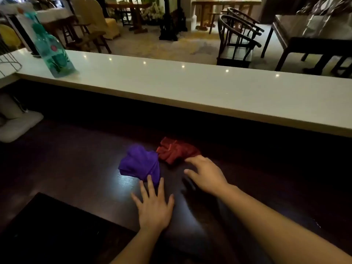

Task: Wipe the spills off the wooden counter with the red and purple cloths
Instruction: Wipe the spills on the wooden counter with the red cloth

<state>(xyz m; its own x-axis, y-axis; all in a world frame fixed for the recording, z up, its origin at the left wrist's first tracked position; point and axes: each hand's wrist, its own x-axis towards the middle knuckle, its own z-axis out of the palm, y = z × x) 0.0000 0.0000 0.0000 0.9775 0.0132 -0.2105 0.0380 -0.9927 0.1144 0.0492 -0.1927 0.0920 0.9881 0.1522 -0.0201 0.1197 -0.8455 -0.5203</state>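
A crumpled purple cloth [140, 163] lies on the dark wooden counter [76, 168], with a crumpled red cloth [176, 150] touching its right side. My left hand [154, 205] is spread flat just in front of the purple cloth, its longest fingertips at the cloth's near edge. My right hand [206, 174] hovers with fingers apart, fingertips at the red cloth's near right edge. Neither hand holds anything. The counter is dark and glossy; I cannot make out spills on it.
A raised white ledge [190, 88] runs across behind the counter. A teal patterned bottle [52, 48] stands on it at the left beside a wire rack [8, 63]. A white cushion-like object [17, 121] sits far left. A dark recessed panel [47, 229] lies near left.
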